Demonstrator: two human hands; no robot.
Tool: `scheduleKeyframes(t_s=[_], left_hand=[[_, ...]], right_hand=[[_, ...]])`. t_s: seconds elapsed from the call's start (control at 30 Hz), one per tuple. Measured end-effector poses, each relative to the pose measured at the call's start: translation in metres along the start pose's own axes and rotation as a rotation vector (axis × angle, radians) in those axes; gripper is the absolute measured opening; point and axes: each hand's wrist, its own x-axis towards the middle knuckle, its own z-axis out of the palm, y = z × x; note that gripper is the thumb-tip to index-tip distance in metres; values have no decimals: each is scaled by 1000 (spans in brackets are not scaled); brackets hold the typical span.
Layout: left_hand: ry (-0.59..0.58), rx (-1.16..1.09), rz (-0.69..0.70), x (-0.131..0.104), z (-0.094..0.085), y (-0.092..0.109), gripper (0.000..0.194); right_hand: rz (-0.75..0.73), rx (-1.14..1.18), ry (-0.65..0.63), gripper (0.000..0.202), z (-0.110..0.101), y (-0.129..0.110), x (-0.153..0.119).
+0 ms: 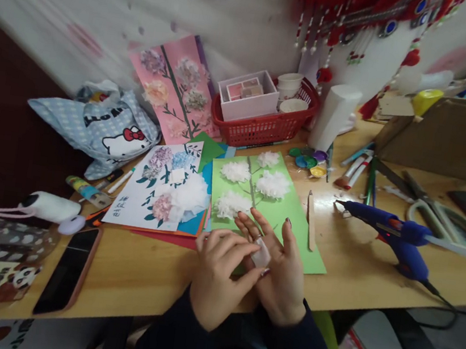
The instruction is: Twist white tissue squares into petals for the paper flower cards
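Observation:
A small white piece, perhaps folded tissue (261,252), lies between my hands over the front edge of the table. My left hand (222,270) has its thumb and fingers closed on it from the left. Under it, my right hand (282,272) is palm up with its fingers spread, and the piece rests against them. Just beyond the hands is a green sheet (295,223) bearing several fluffy white paper flowers (273,184) on a drawn stem. Loose white tissue (191,195) covers part of a white flower picture (130,201) on the left.
A blue glue gun (397,233) lies right, near scissors (446,217) and a wooden stick (311,222). Behind are a red basket (259,132), a white roll (334,119) and paint pots (306,160). A phone (68,270) and a checked bag (106,123) are left.

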Motion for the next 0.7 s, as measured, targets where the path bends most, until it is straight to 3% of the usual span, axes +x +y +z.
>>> scheduleKeyframes(t_s=[0.07,0.17,0.3,0.53,0.7], left_hand=[[50,10,7,1,4,-2,8],[144,-8,-6,3,0,-7,13],[231,-16,-63,3,-9,-11,15],[194,-191,-97,4,-3,-12,13],[92,-506,-376,1,1,-14,7]], right_hand=[[-42,-21,-47,49,-2,1,-1],[-104,-65,-104,45,-6,3,-2],[-325,-207,-50,30,-18,8,-6],[-347,-456,-86,16,-33,10,-12],[-395,-522,-20,15,-32,8,-14]])
